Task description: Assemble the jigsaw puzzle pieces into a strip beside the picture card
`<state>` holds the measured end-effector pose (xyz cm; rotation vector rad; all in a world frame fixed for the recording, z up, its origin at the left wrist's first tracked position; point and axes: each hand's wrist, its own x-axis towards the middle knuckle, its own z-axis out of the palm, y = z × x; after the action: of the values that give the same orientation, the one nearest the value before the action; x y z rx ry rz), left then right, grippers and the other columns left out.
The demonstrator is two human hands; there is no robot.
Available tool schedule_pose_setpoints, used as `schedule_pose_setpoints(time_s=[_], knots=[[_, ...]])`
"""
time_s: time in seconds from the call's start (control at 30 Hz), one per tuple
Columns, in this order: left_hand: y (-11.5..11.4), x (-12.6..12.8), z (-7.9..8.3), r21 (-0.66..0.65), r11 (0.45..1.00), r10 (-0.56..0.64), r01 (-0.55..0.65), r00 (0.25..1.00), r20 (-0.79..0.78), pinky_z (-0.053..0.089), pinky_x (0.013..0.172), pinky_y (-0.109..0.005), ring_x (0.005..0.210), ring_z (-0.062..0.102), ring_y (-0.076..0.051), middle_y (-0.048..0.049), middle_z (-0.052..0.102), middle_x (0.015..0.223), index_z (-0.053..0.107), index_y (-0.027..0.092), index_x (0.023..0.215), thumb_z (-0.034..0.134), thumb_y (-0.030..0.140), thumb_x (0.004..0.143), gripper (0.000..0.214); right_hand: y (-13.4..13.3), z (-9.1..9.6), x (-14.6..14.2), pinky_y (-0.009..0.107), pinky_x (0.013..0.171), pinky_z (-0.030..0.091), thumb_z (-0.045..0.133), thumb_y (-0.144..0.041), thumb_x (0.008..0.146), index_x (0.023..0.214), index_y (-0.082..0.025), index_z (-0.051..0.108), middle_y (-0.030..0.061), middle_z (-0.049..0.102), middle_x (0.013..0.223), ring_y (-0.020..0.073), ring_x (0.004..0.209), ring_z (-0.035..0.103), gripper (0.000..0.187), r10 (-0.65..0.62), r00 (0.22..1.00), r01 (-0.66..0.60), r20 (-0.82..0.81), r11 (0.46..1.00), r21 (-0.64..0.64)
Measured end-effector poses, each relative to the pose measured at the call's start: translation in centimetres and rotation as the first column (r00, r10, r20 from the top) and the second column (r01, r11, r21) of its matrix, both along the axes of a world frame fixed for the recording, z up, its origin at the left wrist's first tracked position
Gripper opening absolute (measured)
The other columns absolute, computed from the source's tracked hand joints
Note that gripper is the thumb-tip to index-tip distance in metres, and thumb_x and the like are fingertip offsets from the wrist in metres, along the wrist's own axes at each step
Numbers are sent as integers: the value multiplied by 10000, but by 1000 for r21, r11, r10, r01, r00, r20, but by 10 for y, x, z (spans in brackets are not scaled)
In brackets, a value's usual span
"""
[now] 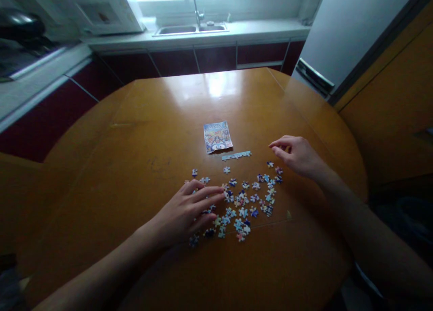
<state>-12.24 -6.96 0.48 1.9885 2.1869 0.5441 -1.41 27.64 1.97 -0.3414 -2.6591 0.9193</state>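
Loose jigsaw puzzle pieces [243, 212] lie scattered in a cluster on the wooden table. Over the left side of this cluster my left hand [192, 207] rests with fingers spread, its fingertips at the pieces and hiding some of them. To the right, my right hand [296, 154] is held above the table near the upper right pieces, thumb and fingers pinched; whatever may be between them is too small to make out. A joined strip of puzzle pieces [236, 155] lies beyond the cluster. Just behind it is a small printed picture sheet [218, 137] with creased edges.
The large rounded table [152, 135] has a glossy top reflecting window light. Beyond stand a counter with a sink [177, 30], a microwave [104, 11] at the left and a refrigerator [355, 31] at the right. A dark pan-like object [22, 24] sits far left.
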Motion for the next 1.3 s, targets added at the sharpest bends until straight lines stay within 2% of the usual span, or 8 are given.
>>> schedule_pose_setpoints(time_s=[0.13, 0.3, 0.53, 0.73, 0.83, 1.0, 1.3], knots=[[-2, 0, -6, -45, 999, -21, 19, 999, -39, 399, 1029, -421, 1165, 461, -284, -52, 504, 1483, 413, 321, 1506, 458, 598, 973, 602, 1, -7, 2, 292, 606, 510, 619, -176, 832, 942, -172, 766, 70, 737, 850, 162, 665, 635, 184, 30, 992, -35, 122, 999, 41], [-2, -1, -9, -36, 998, -44, 43, 998, -46, 384, 1041, -444, 1169, 442, -299, -46, 492, 1481, 441, 354, 1486, 370, 675, 953, 627, 4, -15, 4, 280, 618, 532, 649, -151, 818, 926, -199, 765, 65, 731, 862, 163, 697, 657, 165, 108, 979, -122, 171, 990, 74], [-4, -3, -3, -44, 998, -50, 49, 999, -17, 394, 1018, -433, 1178, 456, -294, -63, 540, 1420, 597, 298, 1342, 291, 670, 973, 607, 6, -20, 6, 291, 698, 552, 581, -78, 829, 912, -213, 777, 65, 755, 929, 182, 773, 690, 251, 212, 941, -237, 262, 969, 66], [-3, -3, -2, 98, 994, -57, 55, 998, 23, 428, 977, -395, 1095, 529, -256, -95, 632, 1296, 565, 233, 1360, 260, 601, 1018, 588, 3, -16, 6, 305, 678, 556, 539, -88, 861, 953, -216, 772, 62, 772, 914, 194, 771, 704, 281, 185, 948, -192, 261, 981, 4], [-2, -4, -3, 99, 993, -68, 68, 998, -2, 430, 969, -393, 1087, 528, -251, -95, 633, 1300, 556, 218, 1375, 282, 569, 1030, 563, 0, -11, 5, 311, 719, 545, 549, -77, 855, 982, -196, 763, 79, 761, 968, 197, 823, 696, 276, 181, 964, -189, 196, 982, 22], [-3, -5, -5, 73, 994, -80, 82, 996, -30, 433, 963, -399, 1077, 534, -248, -84, 642, 1299, 590, 228, 1346, 325, 551, 1034, 521, -10, -5, 6, 271, 713, 500, 613, -113, 867, 988, -174, 756, 64, 716, 914, 150, 770, 639, 197, 324, 930, -336, 171, 941, 44], [0, -6, -3, 127, 989, -79, 79, 997, -1, 459, 946, -384, 1066, 560, -231, -85, 655, 1256, 621, 228, 1305, 355, 477, 1050, 445, -26, -3, 7, 263, 741, 450, 634, -129, 880, 878, -218, 766, 46, 675, 906, 150, 819, 605, 159, 444, 852, -475, 279, 879, 53]])
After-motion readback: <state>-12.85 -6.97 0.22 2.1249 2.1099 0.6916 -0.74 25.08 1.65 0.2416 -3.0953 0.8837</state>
